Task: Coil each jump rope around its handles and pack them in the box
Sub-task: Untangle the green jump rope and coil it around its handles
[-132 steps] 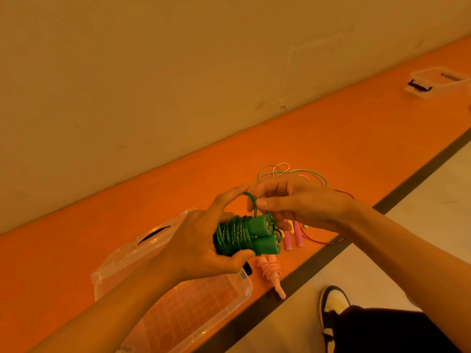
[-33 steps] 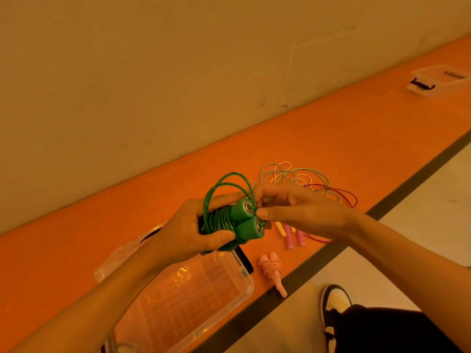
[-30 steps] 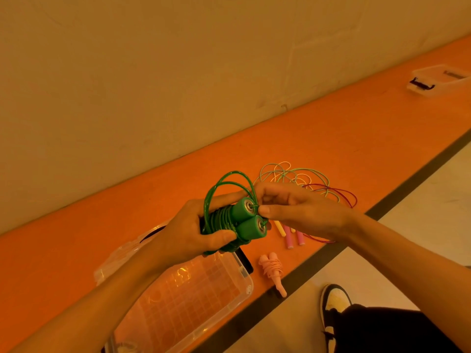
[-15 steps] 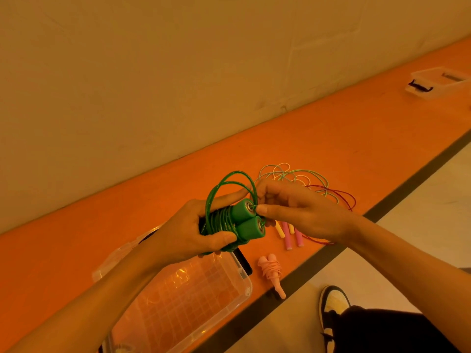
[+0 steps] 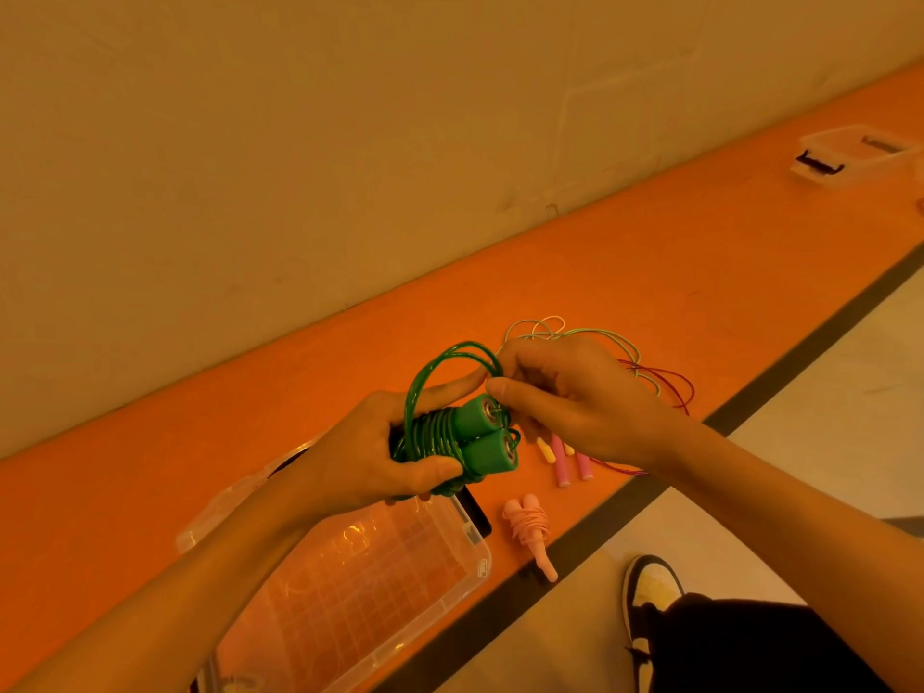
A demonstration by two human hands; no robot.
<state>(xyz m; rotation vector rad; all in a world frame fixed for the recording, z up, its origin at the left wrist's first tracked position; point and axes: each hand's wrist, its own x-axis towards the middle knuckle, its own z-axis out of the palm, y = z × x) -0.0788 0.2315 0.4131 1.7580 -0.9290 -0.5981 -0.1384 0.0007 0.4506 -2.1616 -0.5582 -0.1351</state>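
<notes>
Start at the clear box (image 5: 470,530), lying open on the orange ledge (image 5: 650,272) at the lower left. No rope shows in the part of it you can see.

Just above the box's far right corner, your left hand (image 5: 370,457) grips the green jump rope (image 5: 435,437). The fingers curl round the wound coils and the thumb presses across their near side, so the turns cannot slacken while the other hand works. The forefinger lies straight along the top, against the last loose loop (image 5: 440,357), which arches up over the bundle. The two handles (image 5: 482,435) lie side by side with their ends pointing rightward away from the box, because they serve as the core of the coil.

Just right of them, your right hand (image 5: 575,407) pinches the cord at the handle ends between thumb and fingers. By my reading, you are tucking that last loop in to lock the wrap. Once it holds, the bundle has only a short drop into the box below.

Beside the box's right end lies a pink rope (image 5: 530,530), coiled but not yet packed. Further right of the box, partly under your right wrist, the loose ropes (image 5: 562,462) wait uncoiled with their cords tangled. Far to the right of the box, along the ledge, stands a second box (image 5: 850,157).
</notes>
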